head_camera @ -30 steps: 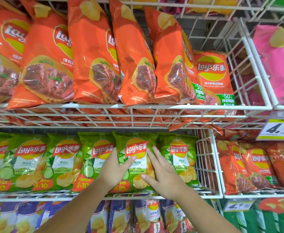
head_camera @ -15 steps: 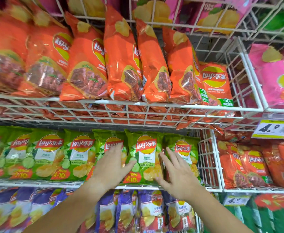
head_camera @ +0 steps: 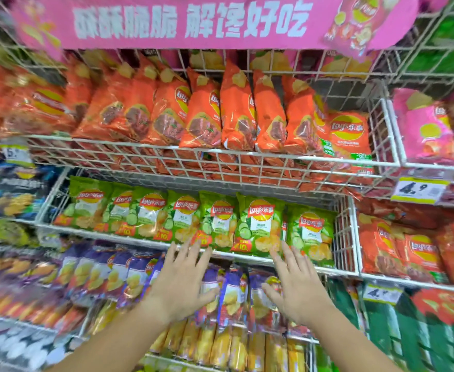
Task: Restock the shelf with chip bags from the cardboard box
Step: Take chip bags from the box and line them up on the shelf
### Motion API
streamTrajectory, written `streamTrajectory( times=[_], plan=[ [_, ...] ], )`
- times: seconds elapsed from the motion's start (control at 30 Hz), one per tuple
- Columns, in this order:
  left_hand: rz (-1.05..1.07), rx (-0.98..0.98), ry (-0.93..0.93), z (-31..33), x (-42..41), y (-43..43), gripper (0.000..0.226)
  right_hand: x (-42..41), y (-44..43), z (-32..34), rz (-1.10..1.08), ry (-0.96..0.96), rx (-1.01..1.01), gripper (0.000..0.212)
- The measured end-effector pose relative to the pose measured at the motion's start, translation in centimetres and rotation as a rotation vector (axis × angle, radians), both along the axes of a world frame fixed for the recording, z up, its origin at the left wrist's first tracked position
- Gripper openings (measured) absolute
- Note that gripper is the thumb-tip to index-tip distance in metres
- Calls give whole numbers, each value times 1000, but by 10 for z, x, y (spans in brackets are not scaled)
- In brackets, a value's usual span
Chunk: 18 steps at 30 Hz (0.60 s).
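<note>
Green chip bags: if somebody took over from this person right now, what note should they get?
Left hand: open, fingers spread, holding nothing, just below the green row.
Right hand: open and empty too, fingertips by the lower edge of the green chip bags.
The green bags stand upright side by side across their wire shelf, with orange bags above and purple bags below.
Done: this row looks full.
Left: the cardboard box is out of view, so check it for remaining bags.

Green chip bags; orange bags; pink banner.
</note>
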<state>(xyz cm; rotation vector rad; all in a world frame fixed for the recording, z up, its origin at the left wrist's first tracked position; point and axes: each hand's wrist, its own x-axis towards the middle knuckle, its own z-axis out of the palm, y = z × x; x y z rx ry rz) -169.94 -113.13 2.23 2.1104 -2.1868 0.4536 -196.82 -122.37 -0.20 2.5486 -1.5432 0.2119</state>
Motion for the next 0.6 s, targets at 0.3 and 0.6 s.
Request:
streamTrajectory(
  times=[0.3,0.6],
  plan=[
    [142,95,-54,-23,43,123,94,49,97,-25,111,-76,48,81],
    [146,151,-53,-72,123,186,98,117,156,-70,88,4,126,79]
  ],
)
